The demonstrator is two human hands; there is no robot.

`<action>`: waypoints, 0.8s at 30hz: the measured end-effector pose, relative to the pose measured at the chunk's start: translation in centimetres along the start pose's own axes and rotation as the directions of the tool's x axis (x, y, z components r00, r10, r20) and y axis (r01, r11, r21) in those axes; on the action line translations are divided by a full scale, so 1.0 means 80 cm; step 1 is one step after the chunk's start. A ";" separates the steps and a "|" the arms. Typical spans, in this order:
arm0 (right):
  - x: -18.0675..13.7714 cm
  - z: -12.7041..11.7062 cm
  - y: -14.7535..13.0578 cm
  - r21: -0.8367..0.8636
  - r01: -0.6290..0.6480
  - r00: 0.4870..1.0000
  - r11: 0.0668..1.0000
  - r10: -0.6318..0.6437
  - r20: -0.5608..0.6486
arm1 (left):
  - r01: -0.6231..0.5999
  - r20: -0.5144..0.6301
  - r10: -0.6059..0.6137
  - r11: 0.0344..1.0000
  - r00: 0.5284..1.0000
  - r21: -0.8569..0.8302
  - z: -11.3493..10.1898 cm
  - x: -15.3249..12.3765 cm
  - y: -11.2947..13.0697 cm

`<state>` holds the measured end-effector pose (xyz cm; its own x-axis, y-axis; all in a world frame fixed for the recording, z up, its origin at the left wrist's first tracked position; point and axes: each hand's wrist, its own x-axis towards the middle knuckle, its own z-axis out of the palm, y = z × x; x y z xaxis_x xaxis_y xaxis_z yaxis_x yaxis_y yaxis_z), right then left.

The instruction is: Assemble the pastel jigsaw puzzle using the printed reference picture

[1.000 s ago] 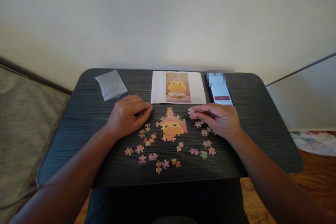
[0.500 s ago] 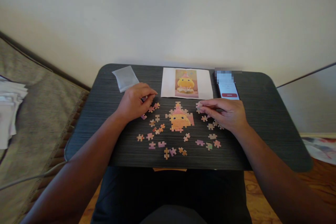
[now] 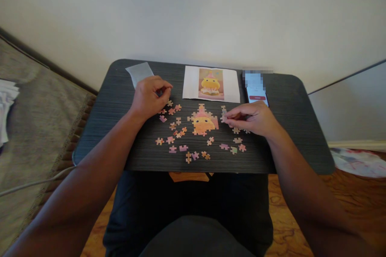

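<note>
Left hand [image 3: 147, 98] moved back toward plastic bag [image 3: 139, 73], near table edge [image 3: 99, 88].

Both hands [image 3: 149, 98] [image 3: 253, 119] rest forward (fingertips pinched together).

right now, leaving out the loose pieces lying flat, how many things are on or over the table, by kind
printed picture sheet: 1
phone: 1
clear plastic bag: 1
joined puzzle section: 1
puzzle piece pinched in the right hand: 1
total: 5
</note>
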<state>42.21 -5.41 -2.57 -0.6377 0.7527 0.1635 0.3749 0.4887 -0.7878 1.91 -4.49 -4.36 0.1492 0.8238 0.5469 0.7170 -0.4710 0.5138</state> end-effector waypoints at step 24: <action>-0.003 -0.014 -0.026 0.041 -0.063 0.937 0.997 0.045 0.346 | -0.008 0.099 0.000 0.997 0.995 0.080 -0.002 -0.001 -0.001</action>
<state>42.33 -6.14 -0.33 -0.8138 0.5745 -0.0878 0.3863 0.4218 -0.8203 1.72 -4.55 -4.36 0.2161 0.8509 0.4788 0.7679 -0.4510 0.4550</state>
